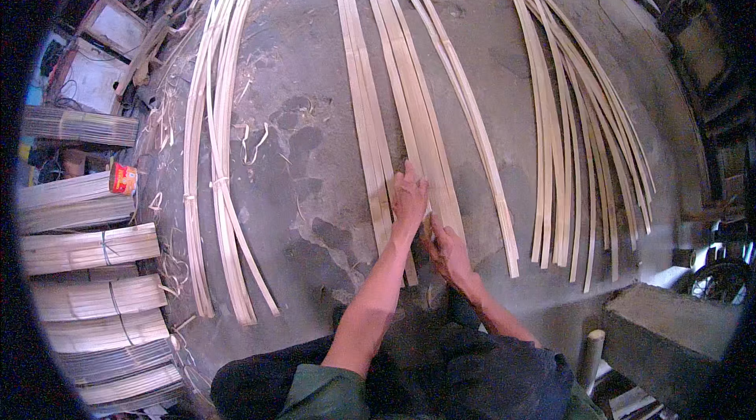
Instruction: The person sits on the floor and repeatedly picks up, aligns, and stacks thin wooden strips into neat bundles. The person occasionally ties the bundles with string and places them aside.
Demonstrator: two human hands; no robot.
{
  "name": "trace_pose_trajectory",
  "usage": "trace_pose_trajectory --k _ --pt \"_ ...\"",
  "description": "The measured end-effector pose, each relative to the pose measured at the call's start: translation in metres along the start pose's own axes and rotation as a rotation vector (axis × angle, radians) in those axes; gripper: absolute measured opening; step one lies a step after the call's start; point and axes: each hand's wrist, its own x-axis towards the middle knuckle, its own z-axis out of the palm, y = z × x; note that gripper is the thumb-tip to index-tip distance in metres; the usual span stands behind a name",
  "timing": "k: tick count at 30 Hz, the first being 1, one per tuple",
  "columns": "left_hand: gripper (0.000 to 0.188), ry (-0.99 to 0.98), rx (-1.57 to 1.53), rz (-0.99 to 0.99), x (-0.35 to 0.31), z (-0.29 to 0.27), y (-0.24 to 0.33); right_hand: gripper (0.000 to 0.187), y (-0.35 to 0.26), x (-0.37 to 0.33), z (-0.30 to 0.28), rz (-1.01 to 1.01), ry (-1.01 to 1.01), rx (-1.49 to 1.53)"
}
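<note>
Long pale bamboo strips (425, 128) lie side by side on the floor in front of me, their near ends reaching between my arms. My left hand (409, 195) rests on these strips with its fingers stretched forward, the index finger lying along them. Just below and to the right, my right hand (449, 252) is closed at the near ends of the strips. A small brownish piece shows at its fingertips, too hidden to name. Another flat row of strips (366, 105) runs along the left side of my left hand.
A tied bundle of strips (223, 223) lies to the left, a narrow pair (476, 132) nearer right, and a fanned group (563, 144) farther right. Stacked slat bundles (94, 247) line the left edge, with a red tin (123, 179). A concrete block (669, 321) stands lower right.
</note>
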Motion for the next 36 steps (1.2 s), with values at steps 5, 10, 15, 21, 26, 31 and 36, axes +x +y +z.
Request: trace_pose_trajectory --k 5,10,15,21,26,31,36 --pt "0.065 -0.165 0.043 -0.078 -0.002 -0.015 0.038 0.066 0.002 0.001 -0.019 0.088 -0.103 -0.111" --pt "0.067 -0.065 -0.134 -0.014 -0.009 -0.002 0.003 0.064 -0.009 0.001 -0.024 0.126 -0.247 -0.261" --pt "0.068 0.053 0.156 0.086 -0.013 -0.001 0.012 0.063 0.001 0.001 -0.029 0.247 -0.225 -0.276" --pt "0.068 0.048 0.157 0.149 -0.008 0.001 0.002 0.062 -0.003 -0.009 -0.018 0.247 -0.255 -0.383" --pt "0.066 0.083 0.213 0.148 -0.006 0.005 -0.011 0.061 0.0 -0.009 -0.013 0.2 -0.195 -0.378" --pt "0.066 0.026 0.186 0.104 -0.003 -0.002 -0.004 0.061 0.002 -0.011 -0.014 0.23 -0.206 -0.426" --pt "0.064 0.074 0.173 0.152 -0.003 -0.008 -0.007 0.06 -0.002 -0.01 -0.023 0.261 -0.218 -0.38"
